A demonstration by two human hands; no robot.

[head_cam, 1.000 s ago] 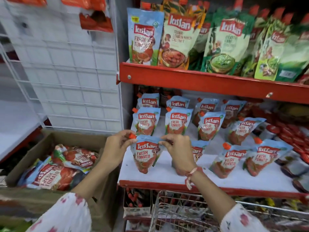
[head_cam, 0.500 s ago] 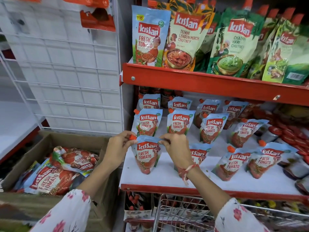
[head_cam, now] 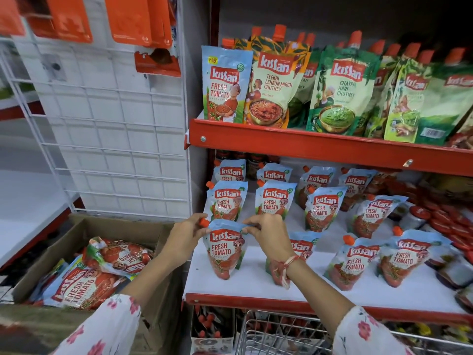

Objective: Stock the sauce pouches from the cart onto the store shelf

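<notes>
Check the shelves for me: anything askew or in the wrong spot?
One Fresh Tomato pouch stands on the upper shelf beside the chutney pouches, unlike its kind below. On the lower shelf, the right-hand pouches lean sideways.

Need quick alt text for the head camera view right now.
Both hands, left hand and right hand, pinch the top of a tomato sauce pouch standing at the front of the white shelf. More pouches stand behind; a cardboard box sits left.
</notes>
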